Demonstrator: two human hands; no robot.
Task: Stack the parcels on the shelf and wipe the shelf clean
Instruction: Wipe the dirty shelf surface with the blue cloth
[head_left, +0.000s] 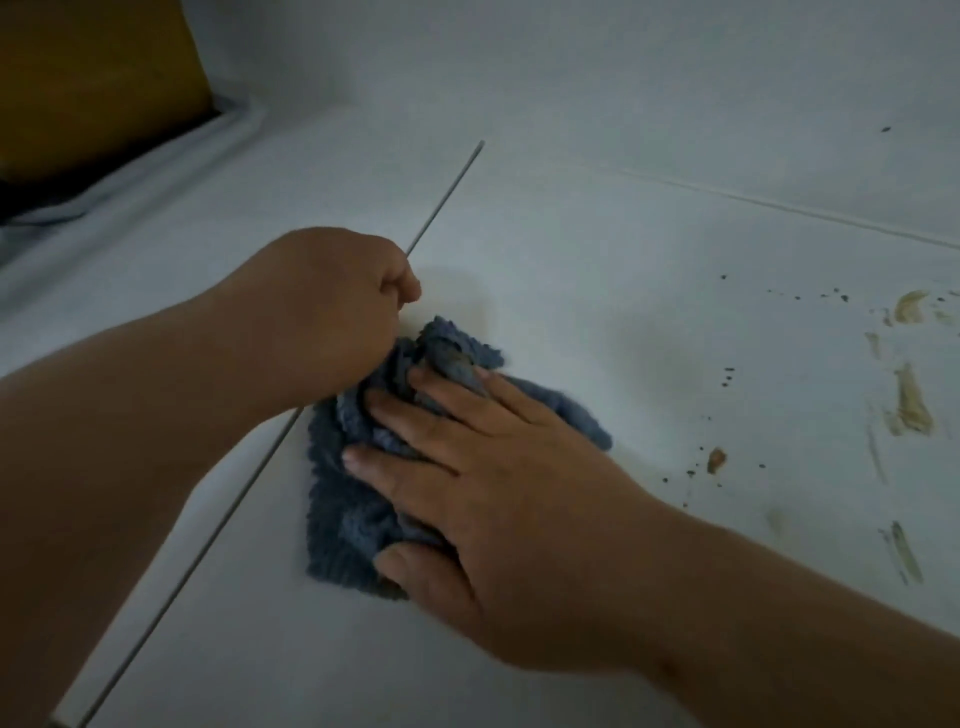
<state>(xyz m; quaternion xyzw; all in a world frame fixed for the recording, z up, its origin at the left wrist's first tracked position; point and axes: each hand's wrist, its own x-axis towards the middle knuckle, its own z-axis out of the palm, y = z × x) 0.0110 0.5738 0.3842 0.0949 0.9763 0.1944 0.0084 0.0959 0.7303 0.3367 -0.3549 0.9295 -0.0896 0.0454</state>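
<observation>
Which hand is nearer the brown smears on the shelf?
Right. The right hand lies flat on the blue cloth, beside the brown smears; the left hand grips the cloth's far edge, farther from them.

Brown panel (98, 78), perhaps cardboard, upper left

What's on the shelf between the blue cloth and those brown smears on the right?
In the head view, only bare white shelf lies between the blue cloth and the brown smears, with small dark specks near the smears.

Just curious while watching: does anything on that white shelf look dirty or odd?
Yes. Brownish smears and dark specks soil the white shelf surface, right of the crumpled blue cloth under both hands.
</observation>
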